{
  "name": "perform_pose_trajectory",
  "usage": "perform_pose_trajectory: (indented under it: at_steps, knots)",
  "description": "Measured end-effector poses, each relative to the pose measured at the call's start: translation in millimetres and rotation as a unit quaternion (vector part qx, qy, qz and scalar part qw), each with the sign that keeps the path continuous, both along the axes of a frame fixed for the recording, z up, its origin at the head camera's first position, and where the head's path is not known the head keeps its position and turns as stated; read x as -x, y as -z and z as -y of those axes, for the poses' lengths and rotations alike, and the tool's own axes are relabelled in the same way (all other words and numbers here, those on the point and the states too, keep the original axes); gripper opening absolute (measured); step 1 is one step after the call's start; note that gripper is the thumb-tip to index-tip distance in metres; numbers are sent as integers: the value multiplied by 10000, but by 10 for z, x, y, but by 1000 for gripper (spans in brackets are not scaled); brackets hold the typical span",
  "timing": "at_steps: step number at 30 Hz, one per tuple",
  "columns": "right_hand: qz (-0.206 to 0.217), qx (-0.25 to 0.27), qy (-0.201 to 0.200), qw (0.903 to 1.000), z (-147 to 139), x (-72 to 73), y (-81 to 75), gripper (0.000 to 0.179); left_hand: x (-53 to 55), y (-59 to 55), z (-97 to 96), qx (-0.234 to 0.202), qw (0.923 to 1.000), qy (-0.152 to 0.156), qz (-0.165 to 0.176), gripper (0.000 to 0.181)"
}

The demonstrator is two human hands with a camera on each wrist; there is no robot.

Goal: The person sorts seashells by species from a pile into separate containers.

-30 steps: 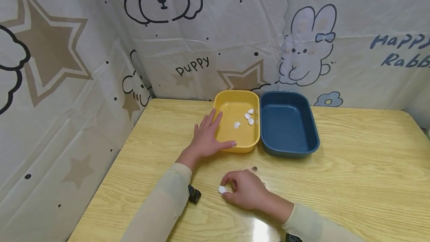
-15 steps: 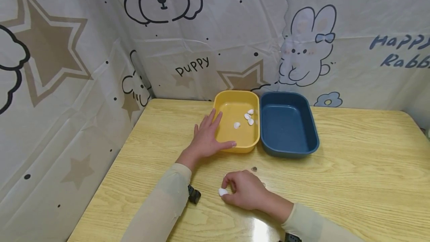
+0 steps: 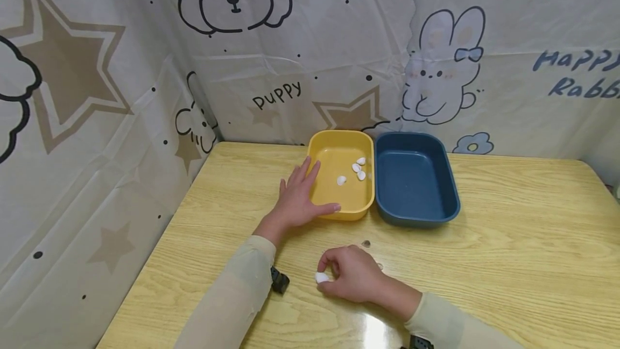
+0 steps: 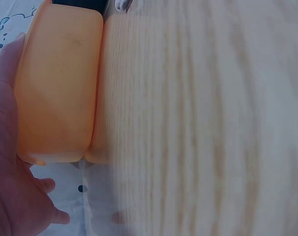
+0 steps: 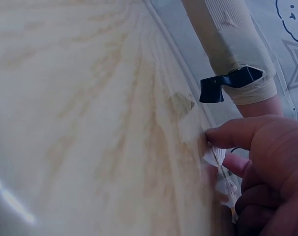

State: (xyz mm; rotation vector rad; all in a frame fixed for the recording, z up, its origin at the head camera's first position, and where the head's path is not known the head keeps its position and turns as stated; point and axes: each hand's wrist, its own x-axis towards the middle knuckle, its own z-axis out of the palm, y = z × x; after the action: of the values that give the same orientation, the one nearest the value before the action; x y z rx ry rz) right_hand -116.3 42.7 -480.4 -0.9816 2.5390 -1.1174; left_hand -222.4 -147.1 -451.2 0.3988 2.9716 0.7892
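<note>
A small white seashell (image 3: 322,278), ridged in the right wrist view, is pinched between the thumb and index finger of my right hand (image 3: 352,274), low at the tabletop. My left hand (image 3: 296,201) rests on the yellow bin (image 3: 346,215) at its near left corner, fingers spread and mostly straight, thumb along the front rim. Several white shells (image 3: 361,175) lie inside that bin. A darker shell (image 3: 366,243) is on the table just beyond my right hand. Another pale shell (image 3: 380,266) is partly hidden by the same hand.
Against the yellow bin's right side stands a dark blue bin (image 3: 416,176) with a bare floor. The wooden table (image 3: 523,230) extends to the right and meets a printed curtain (image 3: 349,42) at the back. A black wrist camera (image 3: 279,280) sticks out from my left sleeve.
The white shell has shifted slightly toward me and turned a little in my right fingertips. My left hand and both bins have stayed put.
</note>
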Motion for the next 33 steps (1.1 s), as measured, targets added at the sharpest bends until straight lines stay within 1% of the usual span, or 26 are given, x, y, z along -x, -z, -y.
perform_pose_trajectory:
  at_steps: [6,13,18,23,25,33]
  knots:
    - [7,25,-31,10000,9,3,-1,18,0,-6,0,-32,10000,2,-40,121]
    - [304,373,-31,9988,-33,17,-51,18,7,-8,0,8,10000,17,-29,121]
    - [262,479,114,9984,-95,25,-203,19,7,-8,6,8,10000,32,-24,120]
    - [396,787,220,9959,-175,74,-393,21,7,-8,11,3,10000,32,-36,120]
    - [436,918,260,9945,-214,109,-460,21,6,-9,10,-6,10000,29,-43,120]
    - [229,1332,563,9892,-360,306,-664,21,5,-7,2,61,10000,11,-35,119]
